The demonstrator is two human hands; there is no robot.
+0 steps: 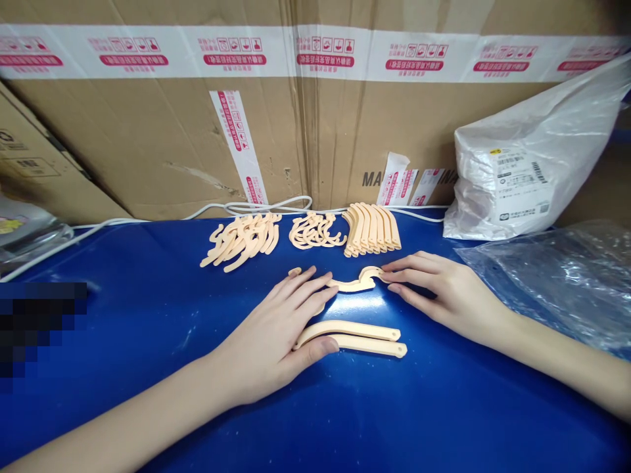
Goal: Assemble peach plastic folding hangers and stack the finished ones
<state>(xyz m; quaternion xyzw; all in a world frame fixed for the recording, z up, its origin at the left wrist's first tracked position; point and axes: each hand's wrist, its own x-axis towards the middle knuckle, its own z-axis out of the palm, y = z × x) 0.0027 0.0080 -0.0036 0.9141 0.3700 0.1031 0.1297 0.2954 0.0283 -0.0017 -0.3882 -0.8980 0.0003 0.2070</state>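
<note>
My left hand (pixel 288 328) lies palm down with its fingers stretched out, over several pale wooden pieces that it partly hides. Its fingertips touch the left end of a thin wavy wooden piece (pixel 351 286). Under its thumb run two long curved wooden strips (pixel 365 335), side by side, each with a small hole at the right end. My right hand (pixel 434 286) has its fingertips closed on the right end of a small curled wooden piece (pixel 372 270), which touches the wavy one. Exactly how the fingertips grip it is partly hidden.
Behind my hands lie heaps of curved wooden pieces (pixel 246 240), small hooked pieces (pixel 315 231) and stacked long strips (pixel 372 228) on the blue table (pixel 345 414). A white cable (pixel 197 213) passes cardboard boxes (pixel 172 125). On the right are a white bag (pixel 522 164) and clear plastic (pixel 566 282).
</note>
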